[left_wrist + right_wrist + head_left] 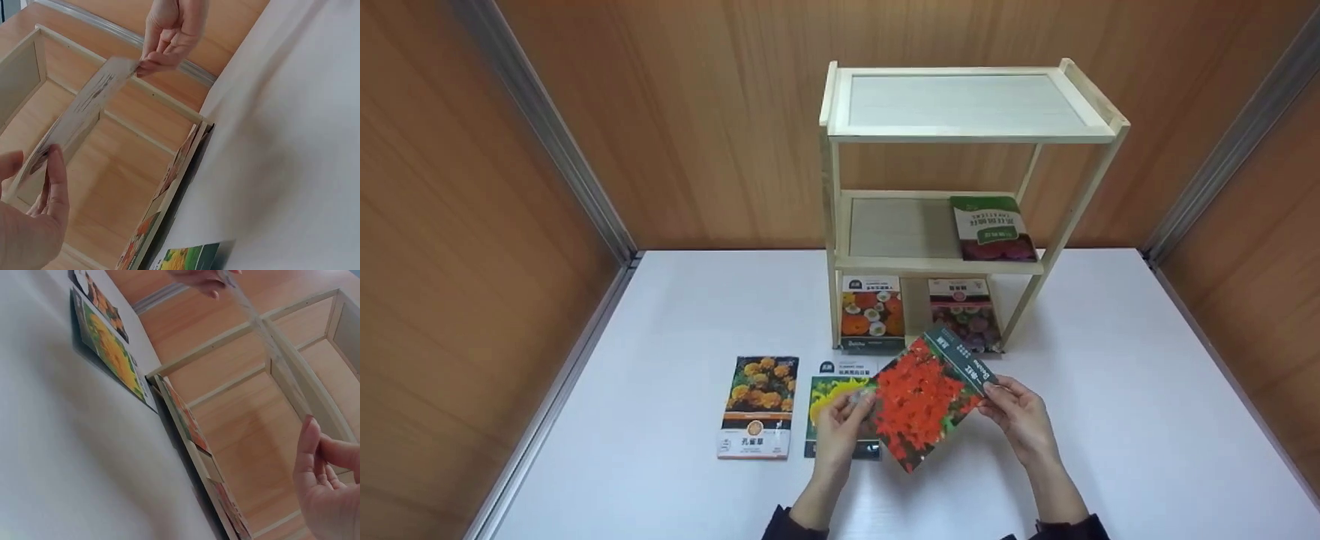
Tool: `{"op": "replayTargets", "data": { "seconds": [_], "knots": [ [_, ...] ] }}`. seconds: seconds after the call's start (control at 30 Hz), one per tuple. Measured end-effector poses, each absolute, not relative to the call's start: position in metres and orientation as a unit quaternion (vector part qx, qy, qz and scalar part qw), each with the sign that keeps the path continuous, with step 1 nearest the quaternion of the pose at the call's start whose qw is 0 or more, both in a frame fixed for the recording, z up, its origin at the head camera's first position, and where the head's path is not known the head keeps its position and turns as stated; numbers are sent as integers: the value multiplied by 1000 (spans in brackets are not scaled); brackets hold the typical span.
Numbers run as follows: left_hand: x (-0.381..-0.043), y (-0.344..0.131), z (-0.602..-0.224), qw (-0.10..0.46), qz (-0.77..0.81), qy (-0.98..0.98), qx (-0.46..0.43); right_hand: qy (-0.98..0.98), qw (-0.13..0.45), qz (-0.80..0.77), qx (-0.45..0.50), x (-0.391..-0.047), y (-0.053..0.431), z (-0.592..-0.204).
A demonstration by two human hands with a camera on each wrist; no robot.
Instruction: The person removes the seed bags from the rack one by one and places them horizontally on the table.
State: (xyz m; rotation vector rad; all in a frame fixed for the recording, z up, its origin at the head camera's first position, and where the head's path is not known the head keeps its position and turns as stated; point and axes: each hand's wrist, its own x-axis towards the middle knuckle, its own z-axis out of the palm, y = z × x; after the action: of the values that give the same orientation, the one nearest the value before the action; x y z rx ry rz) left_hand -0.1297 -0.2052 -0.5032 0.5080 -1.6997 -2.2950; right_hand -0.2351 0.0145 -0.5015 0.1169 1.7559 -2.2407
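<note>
A person holds a red-flower packet (919, 397) in the air above the white surface (660, 337), in front of a wooden rack (952, 101). The left hand (840, 431) pinches its left corner between thumb and fingers; the right hand (1024, 420) pinches the right side near the dark printed band. The packet is tilted, its flower picture facing the head camera; the left wrist view shows its pale back with dark marks.

Below the left hand, a yellow-flower packet (829, 390) lies on the surface, partly covered by that hand and the raised packet. Just to its left, an orange-flower packet (757, 409) lies flat, its lettering upside down in the head view.

The rack has 3 levels. On the bottom level are 2 packets: an orange-and-white-flower packet (872, 313) at the left and a purple-flower packet (962, 306) at the right, a gap between them. A green-and-purple packet (995, 229) lies at the right end of the middle level. Wood-grain panels (697, 135) stand behind and at the sides.
</note>
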Motion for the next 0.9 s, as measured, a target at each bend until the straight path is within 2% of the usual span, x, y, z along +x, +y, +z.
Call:
{"op": "replayTargets", "data": {
  "seconds": [0.23, 0.57, 0.73, 0.9],
  "knots": [
    [-132, -182, -508, 143, -808, -531, 211, 584, 118, -800, 72, -227, 2, -510],
    [-135, -179, -519, 197, -789, -550, 189, 594, 90, -795, 87, -214, -8, -523],
    [-135, -187, -520, 187, -777, -568, 196, 604, 112, -786, 69, -211, -3, -524],
    [-132, -197, -518, 155, -764, -598, 188, 625, 199, -755, 16, -217, 11, -519]
  ]
}}
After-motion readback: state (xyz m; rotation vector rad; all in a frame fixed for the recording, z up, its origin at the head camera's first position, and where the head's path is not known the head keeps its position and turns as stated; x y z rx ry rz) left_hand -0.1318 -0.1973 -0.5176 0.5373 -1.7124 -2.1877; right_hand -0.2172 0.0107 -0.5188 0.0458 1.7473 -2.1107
